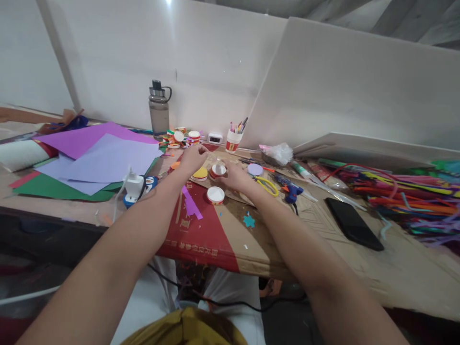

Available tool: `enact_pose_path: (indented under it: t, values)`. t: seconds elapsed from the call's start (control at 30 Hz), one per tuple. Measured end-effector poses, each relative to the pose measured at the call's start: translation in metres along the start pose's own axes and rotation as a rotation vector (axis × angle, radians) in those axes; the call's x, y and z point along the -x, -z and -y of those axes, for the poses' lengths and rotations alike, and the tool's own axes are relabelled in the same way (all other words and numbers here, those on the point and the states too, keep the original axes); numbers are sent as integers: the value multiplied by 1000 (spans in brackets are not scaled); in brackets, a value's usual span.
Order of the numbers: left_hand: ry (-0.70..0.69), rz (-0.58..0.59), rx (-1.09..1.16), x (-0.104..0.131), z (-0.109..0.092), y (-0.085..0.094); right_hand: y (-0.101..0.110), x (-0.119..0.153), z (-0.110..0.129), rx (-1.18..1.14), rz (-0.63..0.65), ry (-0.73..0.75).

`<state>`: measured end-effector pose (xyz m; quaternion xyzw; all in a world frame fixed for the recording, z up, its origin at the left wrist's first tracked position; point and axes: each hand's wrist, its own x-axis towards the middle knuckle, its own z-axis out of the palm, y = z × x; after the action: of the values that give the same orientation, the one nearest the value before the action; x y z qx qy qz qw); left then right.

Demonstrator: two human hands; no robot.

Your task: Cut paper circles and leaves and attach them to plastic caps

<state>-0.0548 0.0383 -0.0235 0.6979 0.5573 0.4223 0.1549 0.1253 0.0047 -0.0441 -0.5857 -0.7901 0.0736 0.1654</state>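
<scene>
Grip of the right hand (235,176), near the center of the frame, is narrow and holds the right side of a small open container (218,170), which has a white inside and a red band. Left hand (196,157) is a little to the left and higher, with its fingers bent together; I cannot tell whether this grip holds something. Below the open container stands a white-topped container (215,194), and to its left, beside the left forearm, is a yellow-topped container (200,173). These things are on a printed cardboard (212,235), which lies on the desk (9,195). Purple strips (192,203) lie to the left of the white top, and a turquoise paper shape (248,220) lies to the lower right. To the right of the right hand are a lilac disc (255,169), a yellow loop-shaped handle (269,187) and a blue glue gun (293,191). Farther, at the right of the frame, a black phone (354,224) lies near many colored stems (406,196). In the upper left stands a gray bottle (159,115).
</scene>
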Motion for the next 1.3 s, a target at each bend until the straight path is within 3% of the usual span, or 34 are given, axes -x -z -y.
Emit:
enact_pose_path:
  t: [0.2,0.37,0.73,0.93,1.03,1.17,1.3]
  values:
    - [20,15,-5,2,-5,1,3,-3,-5,-149,-43,111]
    - [15,20,-24,1,-2,0,4,-9,-16,-296,-68,36]
    - [-20,136,-57,-1,-5,-2,27,7,-19,-872,98,131]
    - [98,175,303,4,-15,3,27,4,-23,-925,-3,142]
    - [167,283,579,6,-17,1,27,5,-22,-943,-49,138]
    - [271,522,848,7,-18,-3,26,4,-21,-928,-145,151]
    - [291,528,909,9,-21,-4,23,1,-21,-1006,-154,160]
